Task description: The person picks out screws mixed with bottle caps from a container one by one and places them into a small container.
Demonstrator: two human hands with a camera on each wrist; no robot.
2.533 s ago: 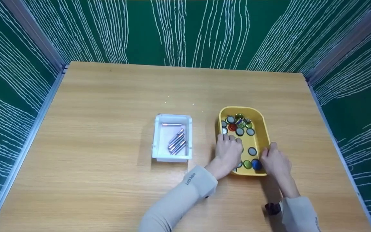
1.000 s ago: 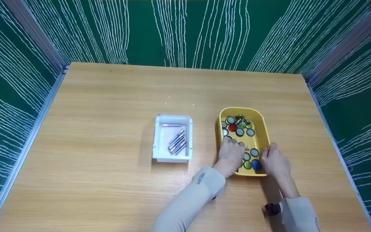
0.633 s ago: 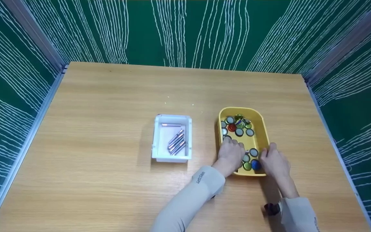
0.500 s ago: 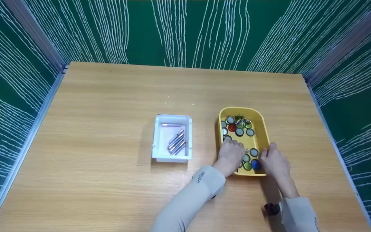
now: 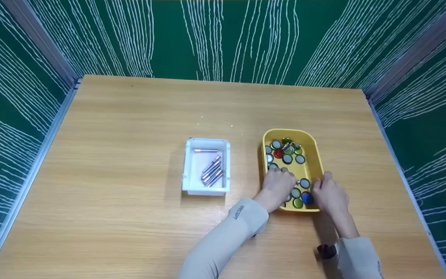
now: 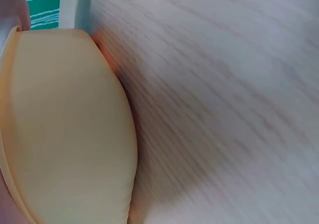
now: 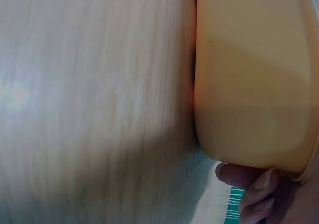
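A yellow bin (image 5: 312, 155) stands right of the middle of the table, holding several bottle caps. My left hand (image 5: 279, 184) reaches over its left side, knuckles up, with fingertips down among the caps and hidden by the hand; I cannot tell whether they pinch anything. Just right of those fingers lie a grey-lined cap (image 5: 304, 183), a green cap (image 5: 297, 203) and a blue cap (image 5: 307, 198). My right hand (image 5: 331, 193) grips the bin's right rim near the front corner. In the right wrist view, its curled fingers (image 7: 256, 196) show at the bin's outer wall.
To the left stands a light-blue box (image 5: 186, 166) with several shiny metal cylinders (image 5: 212, 170) inside. More caps, one of them a red cap (image 5: 278, 154), cluster at the bin's far end. Small white specks (image 5: 231, 125) dot the wooden table (image 5: 122, 155). Green walls surround it.
My left hand has moved slightly right and nearer inside the bin. Caps beside it have shifted; the green cap has slid toward the front wall. My right hand keeps its hold on the rim.
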